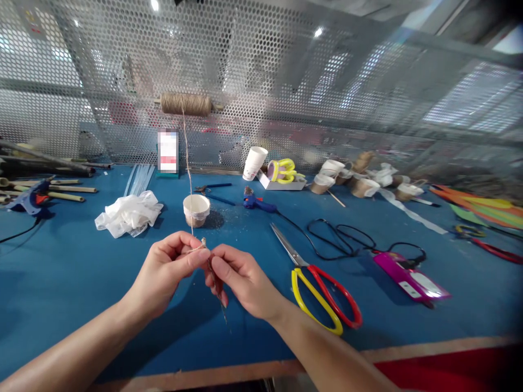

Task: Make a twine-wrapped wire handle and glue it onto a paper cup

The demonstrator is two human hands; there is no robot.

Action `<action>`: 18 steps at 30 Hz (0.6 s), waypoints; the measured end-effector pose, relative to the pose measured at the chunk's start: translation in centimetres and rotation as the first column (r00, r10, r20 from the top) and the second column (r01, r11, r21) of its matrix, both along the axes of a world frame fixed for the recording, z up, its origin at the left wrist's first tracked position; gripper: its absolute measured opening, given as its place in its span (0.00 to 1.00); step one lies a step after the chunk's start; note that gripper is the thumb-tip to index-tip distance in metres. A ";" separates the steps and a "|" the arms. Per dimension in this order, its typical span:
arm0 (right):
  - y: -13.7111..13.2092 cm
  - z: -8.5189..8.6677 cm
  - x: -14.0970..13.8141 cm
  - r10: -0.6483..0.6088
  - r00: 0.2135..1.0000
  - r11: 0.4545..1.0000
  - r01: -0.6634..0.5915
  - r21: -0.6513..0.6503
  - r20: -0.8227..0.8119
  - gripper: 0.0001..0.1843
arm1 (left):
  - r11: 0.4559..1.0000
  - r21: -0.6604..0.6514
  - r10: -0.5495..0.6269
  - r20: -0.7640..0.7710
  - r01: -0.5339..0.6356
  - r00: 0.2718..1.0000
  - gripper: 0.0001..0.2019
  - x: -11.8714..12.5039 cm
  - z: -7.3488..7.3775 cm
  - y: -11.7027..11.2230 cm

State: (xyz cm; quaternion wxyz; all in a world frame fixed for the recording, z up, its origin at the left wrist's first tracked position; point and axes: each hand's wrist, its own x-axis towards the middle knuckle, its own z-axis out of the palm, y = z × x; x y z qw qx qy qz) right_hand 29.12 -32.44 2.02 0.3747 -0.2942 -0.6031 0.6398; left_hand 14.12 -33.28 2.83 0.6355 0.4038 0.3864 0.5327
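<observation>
- The left hand (pixel 163 275) keeps a narrow grip, thumb and forefinger pinched on rough, pale brown twine (pixel 187 152) and the top of a thin stem.
- The right hand (pixel 243 280) closes its fingertips on that dark, slender stem (pixel 214 281), which slants downward and tapers to a wispy tip over the near part of the table (pixel 245 343).
- The twine hangs from a fat, ribbed, cylindrical spool (pixel 186 104) against perforated metal mesh (pixel 245 65), passing in front of a small round cup (pixel 196 209) with a whitish rim and brownish lower part.
- The table has a smooth, matt blue surface; its near edge is a pale brown strip.
- Left of the cup lies a crumpled, filmy white plastic bundle (pixel 129 213), just in front of slim translucent sticks (pixel 139 178).
- Behind the hands, blue-handled pliers (pixel 214 193) lie near a blue glue gun (pixel 257 200) with a thin black cord.
- To the right rest large scissors (pixel 301 264): tapered steel blades, one looped handle yellow, the other red.
- Farther right sits a glossy magenta oblong block (pixel 411 276).
- At the back, smooth white paper cups (pixel 255 162) lean, nested, beside a shallow white box (pixel 284 185).
</observation>
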 end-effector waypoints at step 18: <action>-0.4 0.2 -0.7 -0.188 0.980 0.980 0.183 0.081 0.071 0.10 | 0.998 0.005 0.070 0.027 -0.070 0.997 0.08 0.3 -0.2 -0.2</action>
